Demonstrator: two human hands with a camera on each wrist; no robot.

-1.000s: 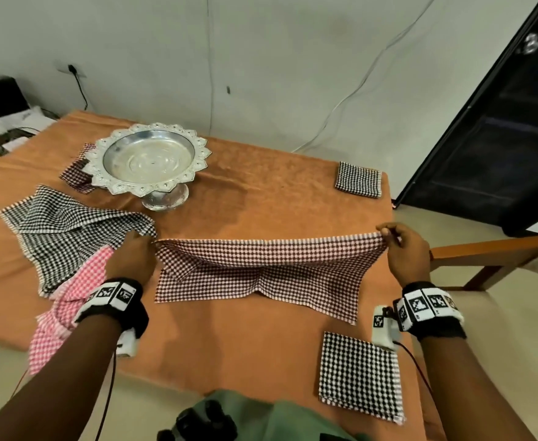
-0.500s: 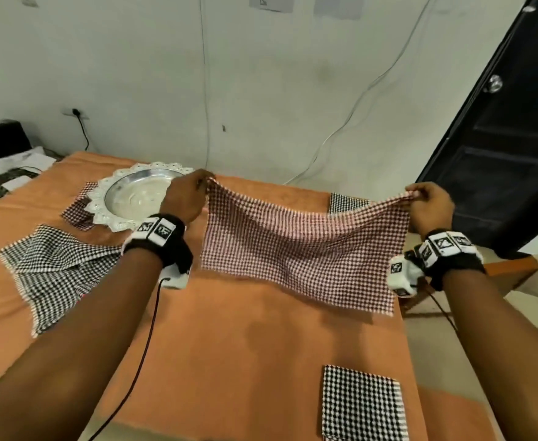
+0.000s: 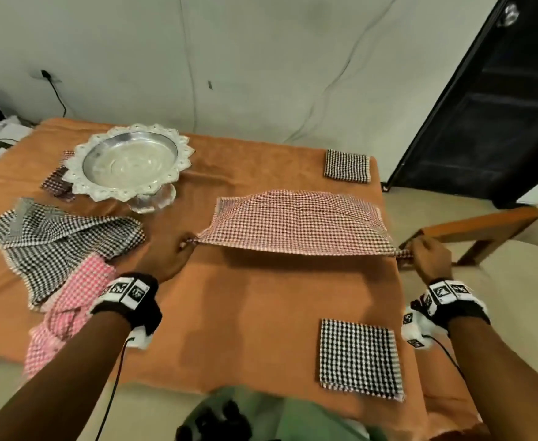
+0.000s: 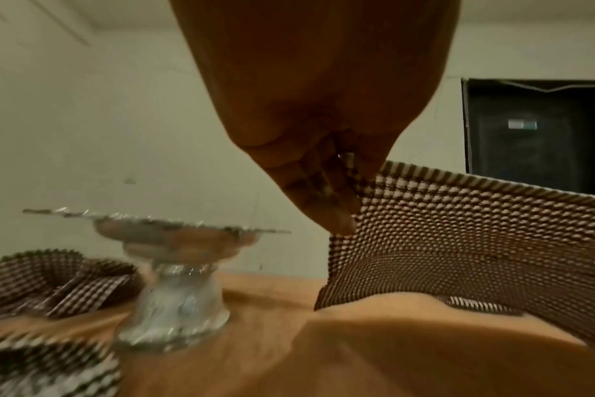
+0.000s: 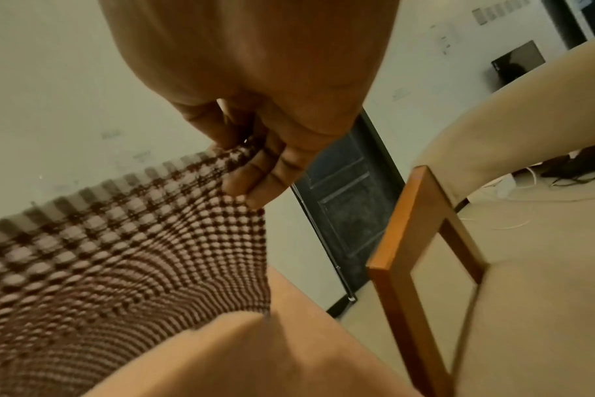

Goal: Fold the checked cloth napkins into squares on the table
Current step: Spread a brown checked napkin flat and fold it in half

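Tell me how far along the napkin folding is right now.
Done: two black-checked squares lie folded, one near and one far. In hand: the left hand and right hand each pinch a near corner of the maroon napkin, billowed above the table, not yet folded. Left: the loose black napkin, the pink napkin, and a checked cloth partly hidden under the silver tray, fold state unclear.

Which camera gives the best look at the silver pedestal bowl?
The head view: the silver pedestal bowl shows whole from above, scalloped rim and inside. The left wrist view shows it side-on and blurred, mostly stem and foot. The right wrist view misses it.
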